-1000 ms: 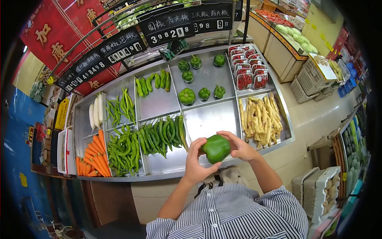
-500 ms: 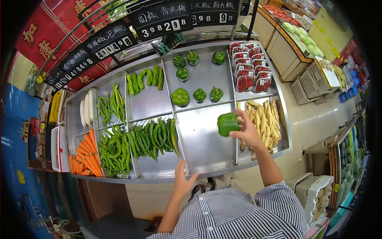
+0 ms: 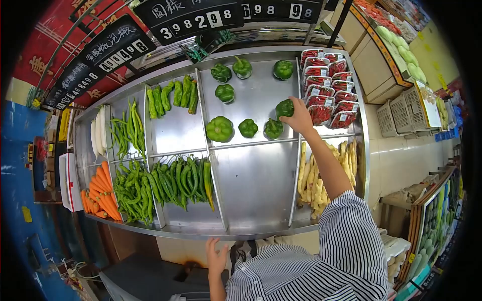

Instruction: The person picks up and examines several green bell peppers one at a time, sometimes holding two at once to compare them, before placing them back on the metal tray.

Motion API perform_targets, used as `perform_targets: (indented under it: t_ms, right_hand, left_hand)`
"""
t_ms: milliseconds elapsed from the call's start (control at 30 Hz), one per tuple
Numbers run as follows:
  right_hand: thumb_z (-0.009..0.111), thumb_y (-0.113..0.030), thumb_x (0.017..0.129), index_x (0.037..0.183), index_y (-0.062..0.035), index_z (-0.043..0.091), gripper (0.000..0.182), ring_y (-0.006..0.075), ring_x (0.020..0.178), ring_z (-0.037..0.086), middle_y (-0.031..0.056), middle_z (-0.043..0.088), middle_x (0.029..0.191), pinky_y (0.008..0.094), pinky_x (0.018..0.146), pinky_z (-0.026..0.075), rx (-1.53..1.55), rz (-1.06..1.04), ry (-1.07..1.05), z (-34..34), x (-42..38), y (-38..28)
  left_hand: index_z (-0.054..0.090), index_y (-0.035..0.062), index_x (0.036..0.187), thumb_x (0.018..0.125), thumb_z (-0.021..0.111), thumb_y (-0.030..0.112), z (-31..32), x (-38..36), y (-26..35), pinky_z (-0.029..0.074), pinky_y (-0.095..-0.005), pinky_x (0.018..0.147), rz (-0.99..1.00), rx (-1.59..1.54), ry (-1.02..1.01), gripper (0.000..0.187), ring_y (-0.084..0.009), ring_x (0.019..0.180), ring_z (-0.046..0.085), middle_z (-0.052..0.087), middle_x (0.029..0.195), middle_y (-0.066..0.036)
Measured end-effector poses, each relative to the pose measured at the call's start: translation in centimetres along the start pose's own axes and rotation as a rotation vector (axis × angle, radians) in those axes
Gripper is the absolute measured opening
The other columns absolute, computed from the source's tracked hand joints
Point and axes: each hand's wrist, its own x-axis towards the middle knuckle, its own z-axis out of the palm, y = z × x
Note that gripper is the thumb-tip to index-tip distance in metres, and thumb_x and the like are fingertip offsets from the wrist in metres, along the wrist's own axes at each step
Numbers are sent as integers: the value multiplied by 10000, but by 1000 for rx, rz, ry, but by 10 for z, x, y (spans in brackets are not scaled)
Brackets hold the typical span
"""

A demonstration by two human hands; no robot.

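Note:
My right hand (image 3: 299,116) grips a green bell pepper (image 3: 284,109) over the right side of the upper middle compartment. Just below it sits another bell pepper (image 3: 273,129), close to the held one; whether they touch is unclear. More bell peppers, among them a large light green one (image 3: 220,129) and a smaller one (image 3: 248,128), rest on the metal tray of that compartment. Near the front edge of the metal stand (image 3: 241,234), my left hand (image 3: 217,256) is empty with its fingers apart.
Packs of red chillies (image 3: 320,95) lie right of the peppers, with ginger-like roots (image 3: 321,175) below. Long green peppers (image 3: 183,180), carrots (image 3: 104,193) and white radishes (image 3: 98,135) fill compartments to the left. Price boards (image 3: 191,20) hang above the back edge.
My right hand has carried the bell pepper from above the lower compartment up into the upper one. My left hand has drawn back and down. The view has shifted closer.

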Motion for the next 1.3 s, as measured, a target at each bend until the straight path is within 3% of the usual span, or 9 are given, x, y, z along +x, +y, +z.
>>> perform_targets:
  t_ms: [267,367,500,567,700,833,900,1133,1300]
  right_hand:
    - [782,-261,647,1324,-107,432,778,345,1055,571,109,520,1215,525,866,430,-372,81,3,46,39,20]
    - [788,-276,662,1346,-134,426,787,334,1093,540,103,500,1231,519,891,401,-495,115,-135,46,32,23]
    - [794,-263,690,1358,-168,424,770,333,1154,476,123,467,1276,517,909,380,-348,9,-18,41,16,37]
    - [792,-247,705,1354,-182,430,746,336,1180,446,137,449,1300,516,917,377,-213,-53,148,35,9,40]
    - [737,-113,751,1288,-88,482,595,332,1099,511,168,499,1244,405,897,433,197,-121,274,-12,-45,45]
    - [677,-58,800,1108,-8,575,328,207,908,602,115,609,1001,306,768,482,474,263,48,-62,-146,64]
    - [652,-37,821,1062,-1,589,251,168,878,590,85,611,969,276,759,477,494,335,146,-68,-204,88]
    - [617,-73,912,1110,-11,572,212,107,862,561,40,602,986,242,738,466,440,828,589,-112,-404,168]
    - [610,-77,925,1134,-8,555,227,87,846,542,24,586,956,224,713,445,457,978,745,-130,-444,166]
  left_hand:
    - [548,33,1216,866,688,231,6,12,23,500,-425,885,-21,64,-16,426,-345,1244,460,390,1400,-194]
    - [549,34,1220,858,696,235,7,37,35,480,-435,918,2,109,-61,439,-357,1241,460,416,1380,-199]
    - [549,36,1227,841,715,248,11,98,97,422,-440,995,202,343,-195,470,-384,1243,450,462,1338,-213]
    - [552,32,1212,830,722,246,16,139,136,373,-430,1040,453,408,-200,470,-397,1245,441,479,1319,-224]
    - [505,15,1230,815,701,187,25,227,245,360,-444,1041,686,631,-263,490,-399,1218,447,488,1274,-226]
    - [461,21,1288,789,711,181,45,337,298,372,-468,1010,864,663,-117,580,-415,1167,460,485,1233,-232]
    - [437,27,1318,783,721,211,55,401,311,371,-489,996,1029,795,-9,633,-425,1167,449,471,1256,-225]
    - [218,55,1464,596,852,383,112,499,334,376,-485,1038,566,810,208,1123,-418,1260,412,396,1372,-278]
    - [251,38,1448,605,835,270,117,458,346,383,-468,1025,694,818,182,1051,-399,1214,464,442,1349,-258]
